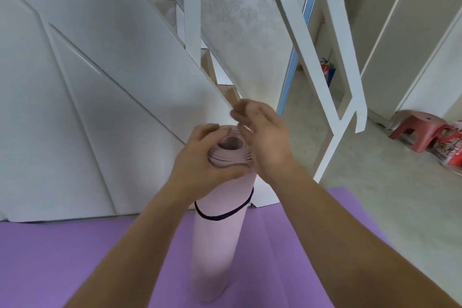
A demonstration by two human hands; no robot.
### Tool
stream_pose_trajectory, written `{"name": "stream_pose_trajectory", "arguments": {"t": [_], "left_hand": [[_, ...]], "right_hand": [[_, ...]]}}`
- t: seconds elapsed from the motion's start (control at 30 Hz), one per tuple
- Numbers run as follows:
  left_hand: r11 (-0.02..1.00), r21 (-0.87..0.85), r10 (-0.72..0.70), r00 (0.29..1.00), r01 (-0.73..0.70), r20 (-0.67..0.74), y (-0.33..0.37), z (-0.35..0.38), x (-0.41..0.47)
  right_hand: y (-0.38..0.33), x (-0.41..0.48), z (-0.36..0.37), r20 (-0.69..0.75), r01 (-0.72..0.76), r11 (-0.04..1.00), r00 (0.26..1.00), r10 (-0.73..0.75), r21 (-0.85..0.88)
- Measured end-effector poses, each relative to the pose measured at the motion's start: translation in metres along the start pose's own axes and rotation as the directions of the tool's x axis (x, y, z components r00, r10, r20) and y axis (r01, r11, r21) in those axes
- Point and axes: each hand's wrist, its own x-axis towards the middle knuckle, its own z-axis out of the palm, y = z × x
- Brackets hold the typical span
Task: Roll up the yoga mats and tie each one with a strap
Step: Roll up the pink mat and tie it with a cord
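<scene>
Pink rolled mat (217, 245) standing on end at 6 o'clock on my flat purple mat (75, 265), thin black strap (220, 216) around it, my left hand (200, 160) gripping its top, my right hand (265, 137) open, flat beside the top, red stool (420, 130) at 3 o'clock

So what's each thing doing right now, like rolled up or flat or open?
Pink mat: rolled up, standing on end.
Black strap: looped around the pink mat.
Purple mat: flat, unrolled.
Left hand: gripping the pink mat's top.
Right hand: open, beside the top, blurred.
Red stool: upright on the floor.
</scene>
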Motion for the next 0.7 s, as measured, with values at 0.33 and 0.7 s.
{"name": "stream_pose_trajectory", "arguments": {"t": [0.33, 0.7], "left_hand": [[0.716, 0.689, -0.063, 0.972, -0.115, 0.227, 0.03, -0.003, 0.032], [0.712, 0.701, -0.07, 0.997, 0.029, 0.029, 0.017, 0.009, 0.036]], "right_hand": [[0.097, -0.033, -0.06, -0.188, -0.589, 0.748, 0.808, 0.559, -0.307], [0.173, -0.062, -0.076, -0.22, -0.778, 0.517, 0.608, 0.763, -0.357]]}}
